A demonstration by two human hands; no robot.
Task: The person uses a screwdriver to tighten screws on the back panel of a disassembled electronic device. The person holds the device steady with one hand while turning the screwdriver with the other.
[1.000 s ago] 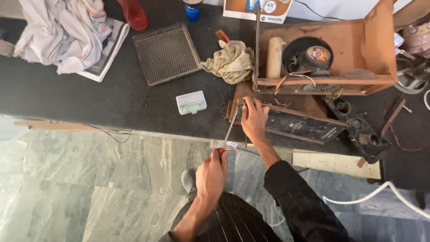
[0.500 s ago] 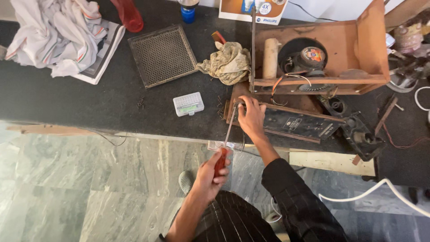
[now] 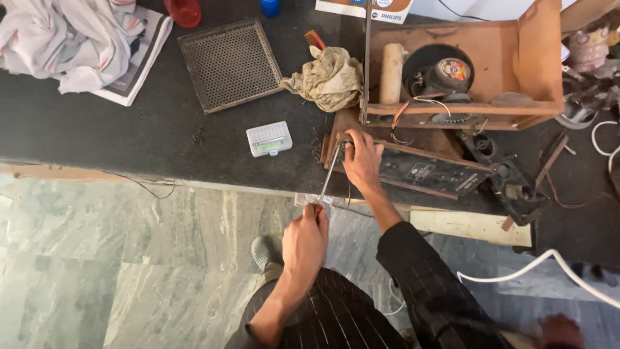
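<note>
Left hand (image 3: 305, 238) is gripping a screwdriver (image 3: 330, 176) handle; right hand (image 3: 363, 161) is clasping the dark labelled panel (image 3: 423, 173). White rectangular case (image 3: 269, 139) is lying at nine o'clock of the panel.

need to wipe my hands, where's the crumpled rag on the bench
In the head view, the crumpled rag lies on the dark bench, between the metal mesh grille and the open wooden box.

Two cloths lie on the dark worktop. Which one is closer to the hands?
The crumpled yellowish rag, lying just above the right hand beside the open wooden case. The white cloth lies far off at the top left corner, on a magazine.
</note>
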